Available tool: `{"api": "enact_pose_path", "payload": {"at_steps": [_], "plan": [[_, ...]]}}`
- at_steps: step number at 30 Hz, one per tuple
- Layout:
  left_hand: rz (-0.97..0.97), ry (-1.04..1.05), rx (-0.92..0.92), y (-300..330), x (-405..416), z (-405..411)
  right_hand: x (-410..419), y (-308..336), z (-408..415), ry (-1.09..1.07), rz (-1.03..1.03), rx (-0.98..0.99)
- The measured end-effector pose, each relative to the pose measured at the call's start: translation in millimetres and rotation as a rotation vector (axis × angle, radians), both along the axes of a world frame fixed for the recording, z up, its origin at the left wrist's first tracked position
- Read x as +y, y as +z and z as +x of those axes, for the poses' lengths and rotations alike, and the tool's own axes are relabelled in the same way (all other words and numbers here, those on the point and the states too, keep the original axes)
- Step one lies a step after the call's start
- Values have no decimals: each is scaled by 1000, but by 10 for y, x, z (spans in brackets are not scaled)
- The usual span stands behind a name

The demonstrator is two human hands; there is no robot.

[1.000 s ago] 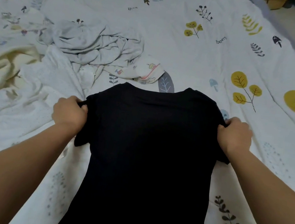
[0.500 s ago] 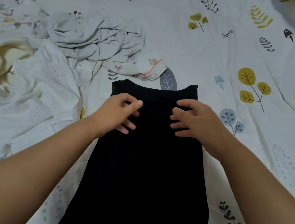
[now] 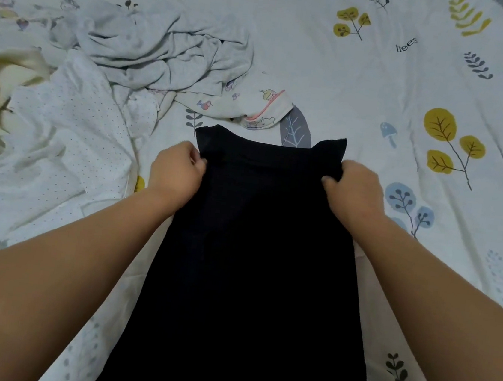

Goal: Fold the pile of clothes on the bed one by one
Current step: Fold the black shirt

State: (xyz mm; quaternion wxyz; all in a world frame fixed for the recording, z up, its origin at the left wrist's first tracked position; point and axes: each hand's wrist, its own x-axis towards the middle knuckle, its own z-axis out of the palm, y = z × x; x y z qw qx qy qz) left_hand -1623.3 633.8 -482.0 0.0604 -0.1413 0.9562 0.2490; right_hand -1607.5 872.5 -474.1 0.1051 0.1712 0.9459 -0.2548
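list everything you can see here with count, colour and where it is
black shirt: 1, black, centre of the bed, sides folded in, top corners gripped
grey garment: 1, pale grey, crumpled, upper left
cartoon print garment: 1, white with pink trim, just beyond the shirt
dotted cloth: 1, white, left
cream cloth: 1, cream, far left
bedsheet: 1, white with leaf prints, underneath
left hand: gripping the shirt's top left
right hand: gripping the top right

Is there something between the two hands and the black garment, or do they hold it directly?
Nothing visible stands between. The left hand and the right hand each grip an upper side edge of the black garment directly.
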Motion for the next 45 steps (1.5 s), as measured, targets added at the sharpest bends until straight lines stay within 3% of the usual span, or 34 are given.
{"api": "enact_pose_path", "payload": {"at_steps": [7,9,12,15,17,20,22,26,30,39,45], "plan": [[10,342,242,99,-131,-265,88,79,-310,-184,-19,230],[-25,271,274,91,-63,-203,4,52,-284,-177,8,237],[-233,-153,377,-43,19,17,-208,-39,-17,39,174,364],[-419,-479,151,-260,-34,169,-284,-231,263,355,343,205],[-410,-431,-99,-379,-126,171,-225,-359,320,431,383,39],[-432,-413,-250,-328,-142,106,-192,-360,280,433,363,-40],[-443,-426,-244,-226,-90,114,-217,-261,262,446,347,-65],[-319,-405,-11,20,32,456,-245,41,429,405,226,54],[-199,-425,-4,126,18,1133,-225,227,1013,357,116,183],[-56,-421,-183,228,-397,2638,-164,269,2676,263,164,-119],[-28,-286,-251,392,-635,3182,-163,449,3286,91,296,-324]]}}
